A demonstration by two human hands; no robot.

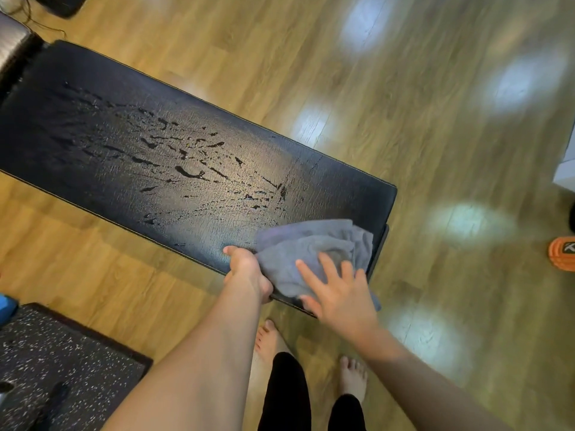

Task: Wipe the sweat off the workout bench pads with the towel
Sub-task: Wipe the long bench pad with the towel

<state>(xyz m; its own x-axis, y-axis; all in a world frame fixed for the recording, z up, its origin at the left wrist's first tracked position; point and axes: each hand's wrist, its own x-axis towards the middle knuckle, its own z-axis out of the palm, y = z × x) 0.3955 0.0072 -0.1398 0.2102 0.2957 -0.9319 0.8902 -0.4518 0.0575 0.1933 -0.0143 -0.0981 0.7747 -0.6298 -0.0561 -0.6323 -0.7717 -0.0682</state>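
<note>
A crumpled grey terry towel (314, 253) lies on the near right corner of the long black padded vinyl bench pad (174, 157), its lower fold hanging over the pad's near edge. The right hand (339, 290) rests flat on the towel, fingers straight and spread, with the cloth beneath the fingertips and palm. The left hand (249, 269) sits at the towel's left border, fingers curled and pinching the cloth there, the thumb tip touching the pad's near edge. Dark wet streaks and droplets (186, 169) cover the pad's middle and run toward its far left end, apart from the towel. The pad stands over a wood-plank floor (420, 119). Bare feet (270, 340) stand just below the near corner. A speckled black rubber mat (56, 368) lies at lower left; an orange ridged foam roller (563, 253) sits at the right border.
</note>
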